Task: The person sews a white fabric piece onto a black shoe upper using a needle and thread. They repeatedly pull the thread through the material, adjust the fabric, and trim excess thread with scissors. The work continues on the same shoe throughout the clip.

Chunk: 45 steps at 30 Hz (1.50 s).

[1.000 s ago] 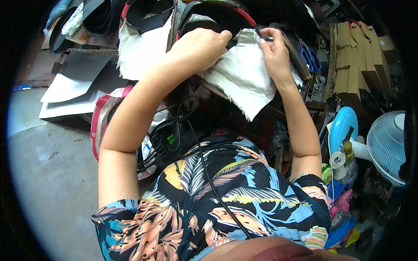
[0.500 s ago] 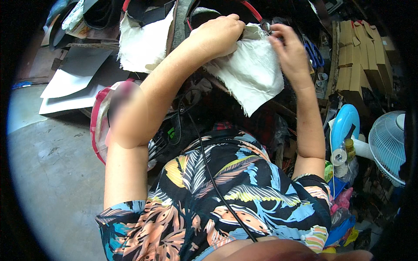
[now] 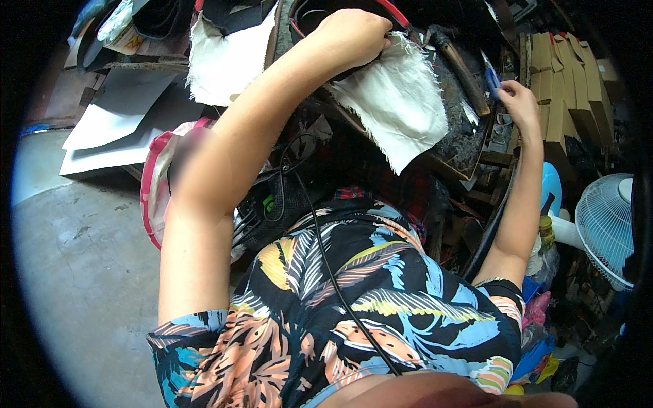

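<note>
Scissors [image 3: 493, 79] in the right hand [image 3: 521, 107], frayed white cloth [image 3: 394, 102] in the left hand [image 3: 359, 35]

From where I stand, the left fingers look pinched on the cloth's upper corner, up at twelve o'clock, though their tips are partly hidden. The cloth hangs from there toward one o'clock, ragged edges showing. Over at two, the right fingers have closed on the blue handles, blade pointing off toward twelve.

That is what's new: half a second ago the right hand was beside the cloth's corner. Now the left alone has the cloth, and a cutting tool is in the person's grip, well apart from it.

Next to the cloth, at one o'clock, lies a worn wooden handle [image 3: 462, 75]; a red-edged black band [image 3: 393, 12] curves just beyond the left hand. A second white cloth [image 3: 228, 64] hangs at eleven.

As for containers, brown cardboard cartons [image 3: 554, 126] stack up at two o'clock, their insides out of sight. Near three stands a yellow-lidded jar [image 3: 546, 232], too small to read its contents. A pink-edged bag [image 3: 147, 177] sits at nine, mostly behind the left arm, so I can't tell what's in it.
</note>
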Motion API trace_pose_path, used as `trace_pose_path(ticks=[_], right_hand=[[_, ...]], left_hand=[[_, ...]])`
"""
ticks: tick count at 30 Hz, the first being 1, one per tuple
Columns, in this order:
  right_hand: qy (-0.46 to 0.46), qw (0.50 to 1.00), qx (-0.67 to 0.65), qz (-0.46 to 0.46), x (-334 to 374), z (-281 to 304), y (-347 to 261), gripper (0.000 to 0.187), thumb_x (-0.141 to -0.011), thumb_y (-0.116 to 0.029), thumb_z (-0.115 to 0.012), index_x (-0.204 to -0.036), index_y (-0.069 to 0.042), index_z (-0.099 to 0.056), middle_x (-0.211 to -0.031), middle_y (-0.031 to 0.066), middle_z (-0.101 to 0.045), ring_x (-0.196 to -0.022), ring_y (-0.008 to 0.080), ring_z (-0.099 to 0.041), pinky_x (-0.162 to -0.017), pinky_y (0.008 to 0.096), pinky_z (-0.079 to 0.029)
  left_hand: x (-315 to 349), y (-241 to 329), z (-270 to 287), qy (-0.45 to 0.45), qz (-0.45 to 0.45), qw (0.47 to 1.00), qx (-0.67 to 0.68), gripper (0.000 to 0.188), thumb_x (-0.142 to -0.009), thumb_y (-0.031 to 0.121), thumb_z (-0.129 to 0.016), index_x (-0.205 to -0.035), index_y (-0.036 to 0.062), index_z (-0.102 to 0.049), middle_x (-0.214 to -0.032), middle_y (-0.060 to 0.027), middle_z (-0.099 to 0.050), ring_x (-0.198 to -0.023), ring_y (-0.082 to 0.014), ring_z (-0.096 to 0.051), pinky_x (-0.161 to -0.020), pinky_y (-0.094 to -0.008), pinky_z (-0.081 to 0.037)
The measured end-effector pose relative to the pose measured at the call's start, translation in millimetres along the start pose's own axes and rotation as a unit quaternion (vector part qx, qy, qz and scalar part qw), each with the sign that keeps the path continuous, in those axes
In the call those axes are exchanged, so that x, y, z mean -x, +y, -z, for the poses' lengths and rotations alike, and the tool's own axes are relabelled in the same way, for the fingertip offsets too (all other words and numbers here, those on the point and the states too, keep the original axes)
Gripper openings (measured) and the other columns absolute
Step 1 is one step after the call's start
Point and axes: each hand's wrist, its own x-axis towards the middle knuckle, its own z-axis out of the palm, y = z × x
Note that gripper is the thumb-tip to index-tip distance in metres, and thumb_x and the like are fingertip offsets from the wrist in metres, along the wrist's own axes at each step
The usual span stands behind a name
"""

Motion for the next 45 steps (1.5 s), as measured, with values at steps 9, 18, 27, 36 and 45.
trace_pose_path(ticks=[9,18,27,36,45], right_hand=[[0.081,0.957,0.074,0.270,112,42,-77,0.032,-0.074,-0.025,-0.081,-0.099,-0.009,-0.069,-0.081,0.0056,-0.068,-0.071,0.0199,-0.067,-0.067,0.0337,-0.052],[0.113,0.920,0.199,0.317,122,28,-124,0.034,-0.066,-0.032,-0.084,-0.091,-0.013,-0.070,-0.067,0.0060,-0.064,-0.066,0.0227,-0.063,-0.063,0.0362,-0.050],[0.099,0.927,0.239,0.272,128,29,-144,0.033,-0.071,-0.038,-0.082,-0.087,-0.013,-0.068,-0.065,0.0081,-0.065,-0.066,0.0242,-0.067,-0.061,0.0388,-0.052],[-0.016,0.962,0.080,0.259,111,54,-115,0.031,-0.073,-0.030,-0.082,-0.093,-0.010,-0.069,-0.068,0.0067,-0.067,-0.062,0.0170,-0.066,-0.059,0.0314,-0.049],[0.049,0.982,0.177,-0.033,22,10,-35,0.039,-0.082,-0.053,-0.071,-0.099,-0.018,-0.073,-0.086,0.0115,-0.073,-0.087,0.0322,-0.071,-0.075,0.0443,-0.054]], left_hand=[[-9,-2,11,-0.044,0.048,0.995,0.070,0.025,-0.084,0.031,-0.067,-0.091,0.0075,-0.072,-0.088,-0.0144,-0.072,-0.089,-0.0334,-0.070,-0.082,-0.0442,-0.054],[-10,-2,10,-0.043,0.035,0.997,0.052,0.027,-0.084,0.032,-0.067,-0.089,0.0062,-0.072,-0.086,-0.0148,-0.071,-0.086,-0.0336,-0.070,-0.079,-0.0442,-0.054],[-14,0,6,-0.044,0.042,0.998,0.029,0.027,-0.085,0.031,-0.067,-0.093,0.0058,-0.072,-0.089,-0.0157,-0.072,-0.089,-0.0338,-0.070,-0.082,-0.0444,-0.054],[-9,-6,11,-0.073,0.032,0.993,0.084,0.026,-0.085,0.027,-0.065,-0.096,0.0036,-0.070,-0.094,-0.0202,-0.070,-0.092,-0.0372,-0.069,-0.082,-0.0460,-0.053],[9,-7,4,0.038,0.015,0.998,0.041,0.025,-0.088,0.015,-0.063,-0.113,0.0144,-0.066,-0.090,-0.0125,-0.072,-0.088,-0.0338,-0.070,-0.080,-0.0439,-0.054]])
